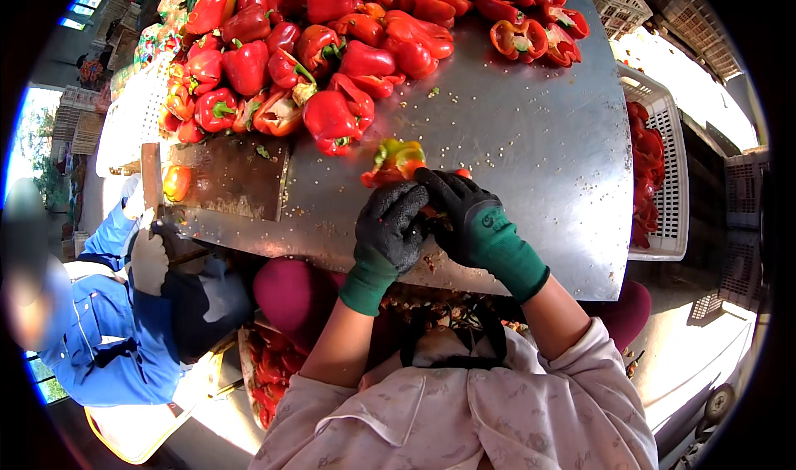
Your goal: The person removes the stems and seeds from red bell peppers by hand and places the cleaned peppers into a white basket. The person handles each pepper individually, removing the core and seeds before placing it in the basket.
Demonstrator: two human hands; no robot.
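Note:
My left hand (391, 225) and my right hand (464, 217), in black-and-green gloves, meet at the table's near edge, both closed round a mostly hidden pepper (433, 212). Just beyond their fingers, touching or very close, is a blurred yellow-red pepper (396, 159). A large pile of red peppers (246, 67), some split open, covers the far left and middle of the steel table (539, 155); cut halves (518, 38) lie at its far right. A brown board (249, 188) lies left of my hands, with a small orange-red pepper (176, 183) at its left.
A white crate (677, 204) of red pepper pieces stands against the table's right side. A person in blue (108, 329) sits at my left, gloved hand near the board. More red pieces (269, 370) lie in a container below the table; scattered seeds dot the steel surface.

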